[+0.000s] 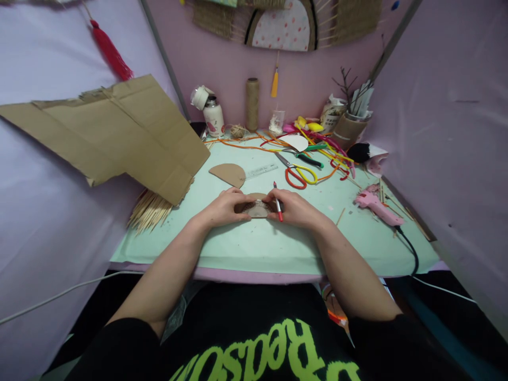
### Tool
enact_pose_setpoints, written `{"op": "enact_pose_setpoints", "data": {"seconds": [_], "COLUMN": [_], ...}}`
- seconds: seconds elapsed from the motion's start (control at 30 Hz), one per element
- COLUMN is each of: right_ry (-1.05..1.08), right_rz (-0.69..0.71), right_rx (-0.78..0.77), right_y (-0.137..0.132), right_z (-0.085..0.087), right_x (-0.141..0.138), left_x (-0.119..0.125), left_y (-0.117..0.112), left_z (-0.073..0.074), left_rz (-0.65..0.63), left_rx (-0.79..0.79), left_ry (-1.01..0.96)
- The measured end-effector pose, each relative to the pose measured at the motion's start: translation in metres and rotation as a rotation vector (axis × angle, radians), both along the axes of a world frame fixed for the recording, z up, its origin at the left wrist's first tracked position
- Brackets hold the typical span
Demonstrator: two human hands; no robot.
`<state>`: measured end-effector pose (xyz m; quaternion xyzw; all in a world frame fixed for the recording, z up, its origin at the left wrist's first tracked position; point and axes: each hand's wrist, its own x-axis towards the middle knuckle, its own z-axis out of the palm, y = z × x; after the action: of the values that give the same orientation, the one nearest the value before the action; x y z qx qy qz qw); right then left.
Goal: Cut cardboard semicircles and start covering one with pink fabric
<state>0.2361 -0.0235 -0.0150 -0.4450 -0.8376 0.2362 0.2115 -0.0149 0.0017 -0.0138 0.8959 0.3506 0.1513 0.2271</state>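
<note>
Near the bench's point(257, 255) front edge, our left fingers point(237, 198) and right fingers point(284, 198), also holding a pen point(280, 215), grasp likely light, stiffish cardboard point(260, 210); hold its ends.

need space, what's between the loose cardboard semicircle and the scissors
A clear ruler lies between the semicircle and the scissors, in the head view.

There are one bare left hand point(225, 208) and one bare right hand point(296, 209); one small half-round piece point(260, 211) with a patterned band; one larger half-round brown cardboard piece point(230, 173); one slim red-and-silver pen point(278, 203). Two thread tassels point(110, 50) hang, one red, one yellow-orange; one pink plastic glue gun point(377, 206), one red-and-yellow-handled pair of scissors point(291, 166) and one clear ruler point(262, 171) show; pale wooden skewers point(153, 210) are too many to count.
</note>
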Motion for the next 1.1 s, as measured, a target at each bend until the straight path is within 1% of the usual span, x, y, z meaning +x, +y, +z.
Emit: {"op": "enact_pose_setpoints", "data": {"seconds": [0.47,0.87,1.1], "right_ry": [-0.004,-0.079,-0.089], "right_rz": [0.004,-0.005,-0.015], "right_rx": [0.007,0.021,0.006], "right_y": [-0.0007,-0.0043,-0.0056], "right_z": [0.0013,0.0026,0.0067], "right_x": [-0.0006,-0.0020,-0.0031], "left_x": [0.0006,0.0012,0.0003], "left_y": [-0.0003,-0.0010,-0.0013], "left_z": [-0.0006,-0.0005,-0.0024], "left_rz": [-0.007,-0.046,-0.048], "left_rx": [0.032,0.100,0.091], "left_ry": [0.006,0.004,0.006]}}
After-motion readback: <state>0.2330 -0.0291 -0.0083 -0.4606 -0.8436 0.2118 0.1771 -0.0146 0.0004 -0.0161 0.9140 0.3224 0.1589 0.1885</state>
